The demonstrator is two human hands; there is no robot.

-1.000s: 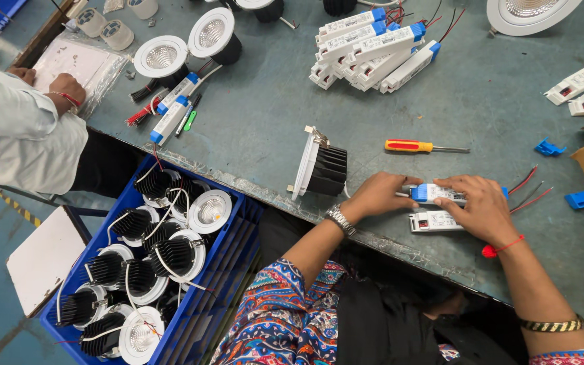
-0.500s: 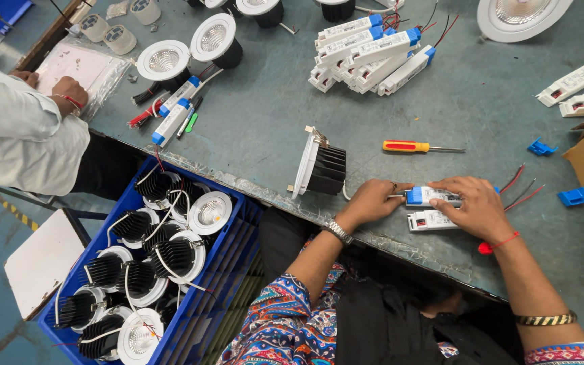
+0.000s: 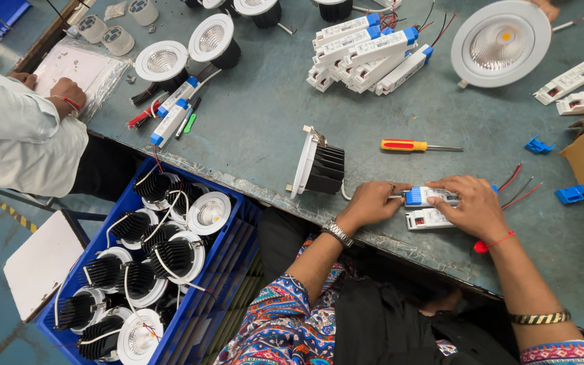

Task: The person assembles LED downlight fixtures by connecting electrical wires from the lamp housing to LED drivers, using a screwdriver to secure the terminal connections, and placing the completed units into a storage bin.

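A small white driver box [image 3: 430,197] with a blue end cap lies flat and lengthwise near the front edge of the grey bench [image 3: 258,128], its blue cap pointing toward the bench's left end. Fingers cover much of its top and right half, so only the left part shows clearly. Thin red and black wires [image 3: 516,188] trail from its right end across the bench surface. A second white driver box [image 3: 424,220], open-faced and without a blue cap, lies parallel just in front of it, closer to the front edge, touching or nearly touching it.
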